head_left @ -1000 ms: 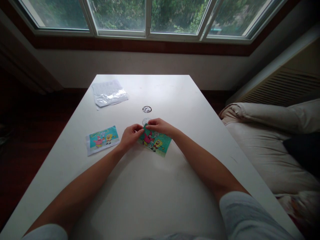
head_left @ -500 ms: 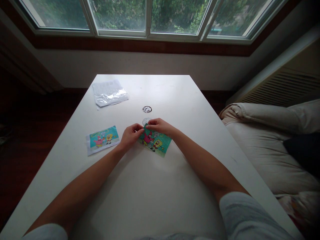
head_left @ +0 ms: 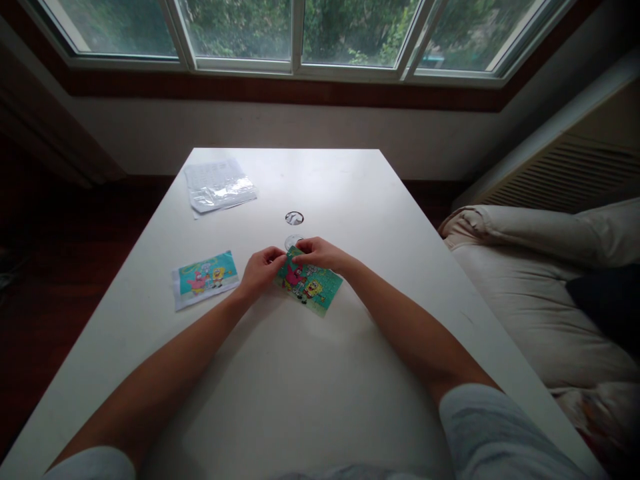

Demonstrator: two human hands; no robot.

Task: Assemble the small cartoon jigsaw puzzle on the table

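Note:
Over the middle of the white table [head_left: 300, 400], a green picture card [head_left: 314, 288] with pink and yellow cartoon figures is tilted, its lower corner towards me. My left hand [head_left: 260, 272] is closed, pinching the card's upper left corner between thumb and fingers. My right hand [head_left: 323, 255] is closed on the card's top edge, right beside the left fingertips. Just behind the fingers lies a clear round piece [head_left: 292, 241], partly hidden by my right hand. A similar cartoon picture [head_left: 210, 279] with a white margin lies flat to the left of my left hand.
A small round disc with a dark rim [head_left: 295, 218] lies beyond my hands. Clear plastic sleeves with papers [head_left: 220, 187] rest at the table's back left. A window [head_left: 295, 40] is ahead, and a pale sofa [head_left: 540, 300] stands along the right side.
The card has tilted and shifted very slightly to the left and down. Both hands keep their pinch on it, and the right fingers have moved a little.

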